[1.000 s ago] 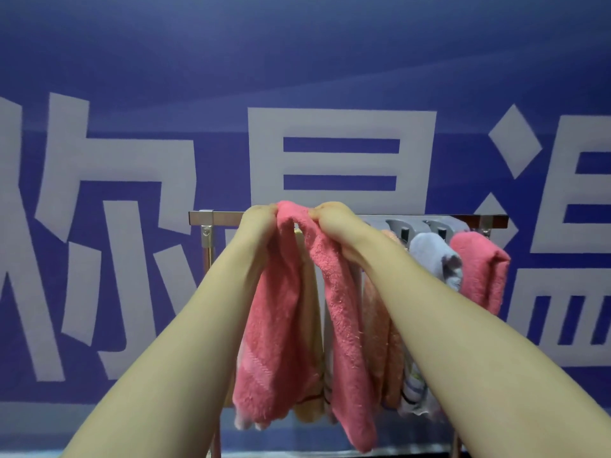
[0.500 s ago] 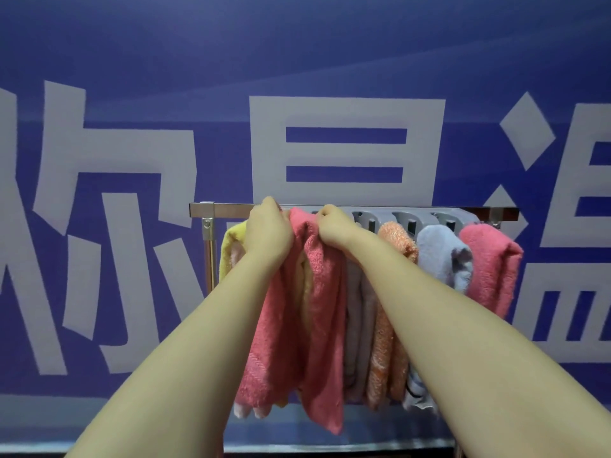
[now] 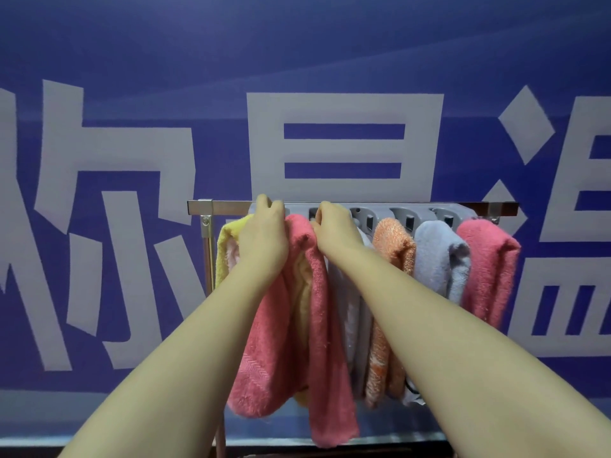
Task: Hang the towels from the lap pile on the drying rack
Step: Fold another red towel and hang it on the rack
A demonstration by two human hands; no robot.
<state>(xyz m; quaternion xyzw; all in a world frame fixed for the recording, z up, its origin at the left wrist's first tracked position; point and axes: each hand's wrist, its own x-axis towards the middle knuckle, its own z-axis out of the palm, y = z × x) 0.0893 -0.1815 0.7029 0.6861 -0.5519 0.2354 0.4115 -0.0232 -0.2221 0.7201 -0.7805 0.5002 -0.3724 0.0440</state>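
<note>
The coral-pink towel point(image 3: 264, 358) hangs folded over the grey slotted hanger point(image 3: 406, 215) on the drying rack point(image 3: 228, 206). Its two tails are uneven, the right strip reaching lower than the left. Your left hand point(image 3: 264, 241) and right hand point(image 3: 337, 233) sit close together at its top fold, one on each side of the ridge, fingers curled into the cloth and grasping it. Some fingertips are hidden behind the fold, so you cannot tell how far the towel sits over the hanger. To finish this hang well, seat the fold squarely in its own slot, spread the top edge sideways so it does not bunch, and even the two tails before you let go. Mind the neighbours: a yellow towel point(image 3: 226, 246) touches it on the left and a pale towel point(image 3: 350, 319) on the right. An orange towel point(image 3: 393, 246), a lavender-grey towel point(image 3: 436, 256) and a pink towel point(image 3: 489, 259) hang further along. The lap pile is out of view.
</note>
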